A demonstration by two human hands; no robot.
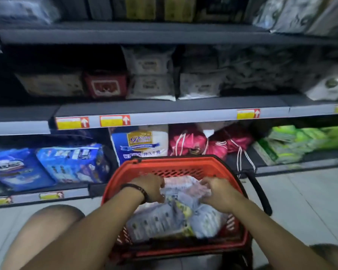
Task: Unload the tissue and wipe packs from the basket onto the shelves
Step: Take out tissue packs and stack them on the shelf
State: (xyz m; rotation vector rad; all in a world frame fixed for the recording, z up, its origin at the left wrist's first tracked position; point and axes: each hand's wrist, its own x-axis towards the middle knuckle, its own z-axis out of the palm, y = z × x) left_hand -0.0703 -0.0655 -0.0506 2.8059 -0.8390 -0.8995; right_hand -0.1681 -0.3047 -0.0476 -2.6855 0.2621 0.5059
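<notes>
My left hand point(150, 189) has its fingers curled over the left end of the pink-and-white pack point(183, 187). My right hand point(217, 193) pinches the right end, so I am grasping it from both sides, though the blur hides how deep the fingers reach. The pack lies on top of the pile in the red basket point(176, 162), toward its far wall. Its long axis runs left to right across the frame, straight between the two hands. Neither hand is nearer, since each holds one end. Under it, toward the lower centre of the frame, lie grey packs point(164, 221) that touch it from below. I judge the lift should go straight up before it goes forward, or the wrap may drag a neighbour along.

The basket stands on the pale tiled floor point(300, 201), with its black handle point(260, 193) folded down at the right. The shelves rise just behind it. The bottom shelf point(300, 168) holds blue packs point(70, 162) at left, a white-and-blue bag point(141, 141) just above the basket's rim, pink drawstring bags point(203, 143) and green packs point(291, 145) at right. The middle shelf point(164, 112), across the centre of the frame, carries stacked white packs point(150, 75) with a red box point(105, 84) beside them and dark space above that box. I cannot tell which slot this pack belongs in.
</notes>
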